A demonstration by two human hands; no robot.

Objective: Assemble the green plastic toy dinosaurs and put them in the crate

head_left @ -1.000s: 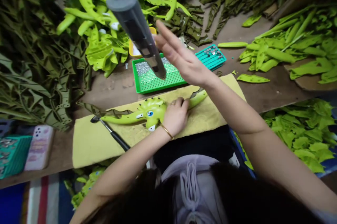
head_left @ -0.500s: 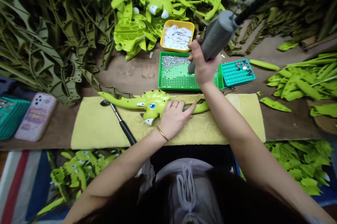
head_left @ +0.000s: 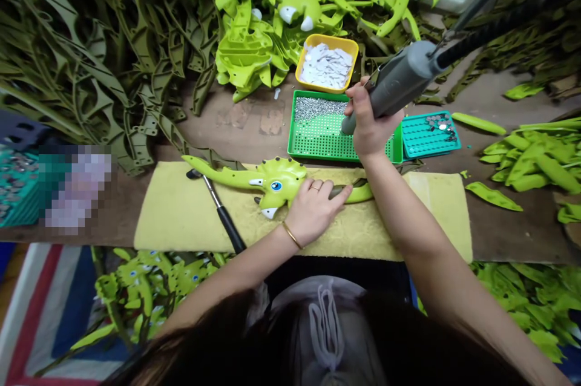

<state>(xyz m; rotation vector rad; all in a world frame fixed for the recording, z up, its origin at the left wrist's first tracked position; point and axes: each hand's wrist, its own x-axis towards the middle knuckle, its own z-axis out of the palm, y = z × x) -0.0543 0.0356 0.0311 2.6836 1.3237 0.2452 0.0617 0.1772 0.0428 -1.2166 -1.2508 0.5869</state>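
Note:
A lime-green toy bow with a dinosaur head point(head_left: 278, 185) lies across the yellow cloth point(head_left: 181, 222). My left hand point(head_left: 315, 207) is closed over its middle, just right of the head. In my right hand point(head_left: 374, 129) is a grey power screwdriver point(head_left: 399, 80), held at a slant with its tip low over the green tray point(head_left: 318, 151). Small metal screws point(head_left: 318, 107) fill the upper part of that tray. A hammer point(head_left: 220, 210) with a black handle rests on the cloth, left of my left forearm.
A yellow tub point(head_left: 327, 62) of white pieces stands behind the green tray, and a teal tray point(head_left: 431, 135) sits on its right. Green parts point(head_left: 535, 153) are heaped at the right, dark olive parts point(head_left: 91, 59) at the left. More dinosaur pieces point(head_left: 254, 53) are piled behind.
The whole view has shifted, so most things appear further right. My right hand still holds the screwdriver over the green tray, and my left hand stays on the toy bow.

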